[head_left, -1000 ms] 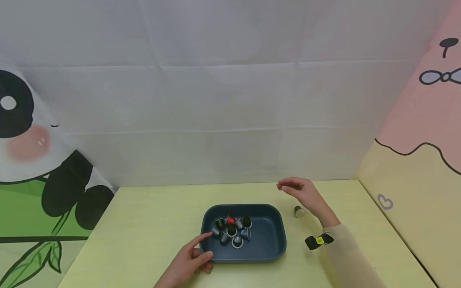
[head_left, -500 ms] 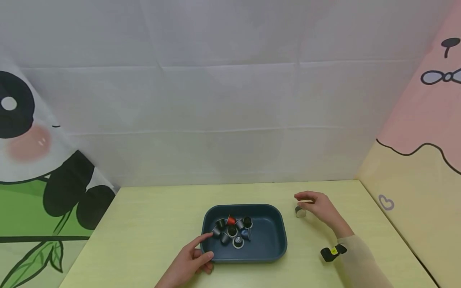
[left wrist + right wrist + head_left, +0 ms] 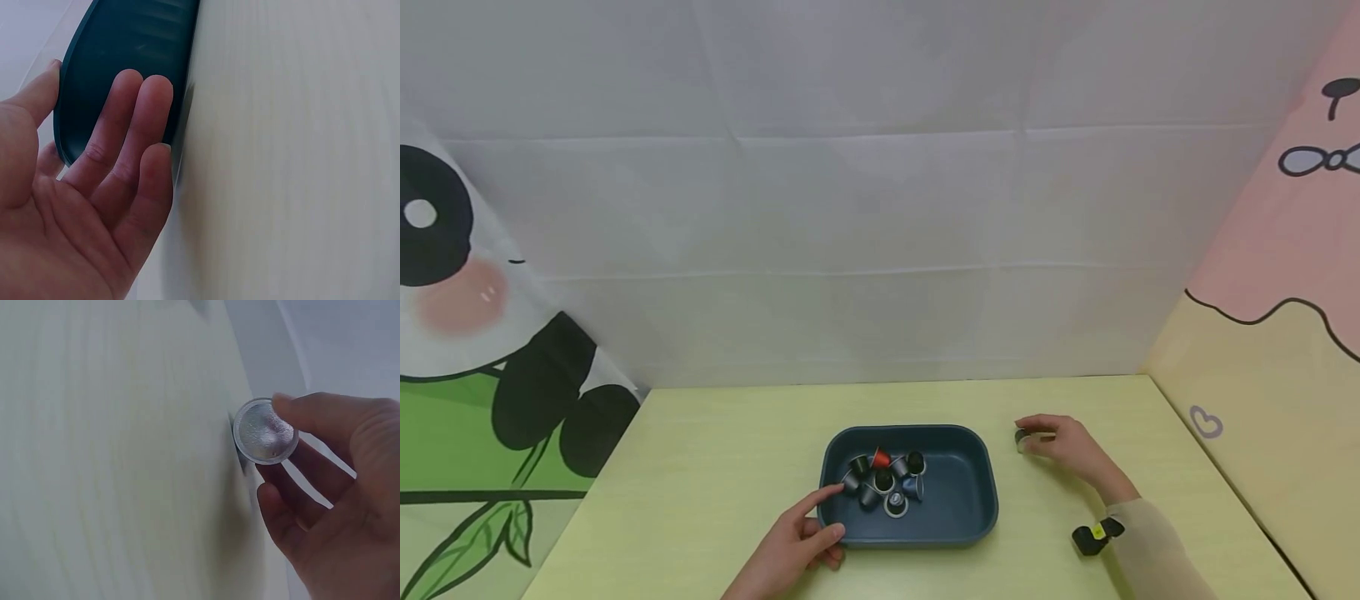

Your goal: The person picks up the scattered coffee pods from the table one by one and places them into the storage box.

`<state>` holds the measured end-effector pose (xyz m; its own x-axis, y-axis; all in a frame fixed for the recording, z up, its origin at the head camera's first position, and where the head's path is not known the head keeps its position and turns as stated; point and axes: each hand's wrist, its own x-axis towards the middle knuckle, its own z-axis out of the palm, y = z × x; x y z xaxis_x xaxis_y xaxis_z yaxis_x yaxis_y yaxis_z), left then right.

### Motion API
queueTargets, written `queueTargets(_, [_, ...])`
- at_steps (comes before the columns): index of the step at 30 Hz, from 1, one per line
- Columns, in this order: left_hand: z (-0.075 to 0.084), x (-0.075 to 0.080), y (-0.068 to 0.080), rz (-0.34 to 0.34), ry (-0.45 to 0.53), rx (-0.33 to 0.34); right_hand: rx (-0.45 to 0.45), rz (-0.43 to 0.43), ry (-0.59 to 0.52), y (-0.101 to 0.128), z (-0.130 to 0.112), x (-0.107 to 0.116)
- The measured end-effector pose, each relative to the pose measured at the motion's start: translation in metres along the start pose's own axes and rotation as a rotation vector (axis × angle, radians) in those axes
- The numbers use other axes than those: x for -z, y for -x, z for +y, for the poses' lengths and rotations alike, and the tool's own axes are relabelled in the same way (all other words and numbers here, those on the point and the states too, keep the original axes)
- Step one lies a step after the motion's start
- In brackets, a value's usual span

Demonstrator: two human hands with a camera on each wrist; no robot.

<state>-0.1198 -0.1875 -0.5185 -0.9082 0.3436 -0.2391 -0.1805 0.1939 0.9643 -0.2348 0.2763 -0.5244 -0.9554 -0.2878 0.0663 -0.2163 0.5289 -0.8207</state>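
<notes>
In the head view my right hand [image 3: 1063, 446] reaches to the table right of the tray, thumb and fingers pinching a coffee capsule [image 3: 1020, 439]. The capsule's round silver foil lid [image 3: 265, 432] faces the right wrist camera, with the thumb at its rim and other fingers behind. At the tray's front left corner, my left hand [image 3: 790, 537] touches the rim with its index finger and thumb, while the other fingers are loosely bent outside the dark blue tray [image 3: 958, 500]. Several capsules lie in the tray's left half, among them a red capsule [image 3: 881, 457] and a blue capsule [image 3: 913, 487].
The pale yellow table [image 3: 700, 450] ends at a white cloth backdrop [image 3: 865, 317]. A pink and cream printed panel [image 3: 1262, 400] stands along the right side, a panda-printed panel [image 3: 550, 450] along the left. A black wrist device [image 3: 1093, 536] sits on the right wrist.
My right hand has moved right and down from beyond the tray's back right corner to the lone capsule and taken hold of it. The left hand and the tray stay where they were.
</notes>
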Motion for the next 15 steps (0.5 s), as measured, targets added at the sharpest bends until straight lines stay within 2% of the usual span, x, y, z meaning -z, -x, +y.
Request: queueTargets(15, [0.001, -0.0003, 0.0009, -0.005, 0.015, -0.001, -0.049, 0.049, 0.11, 0.0027, -0.0007, -0.0079])
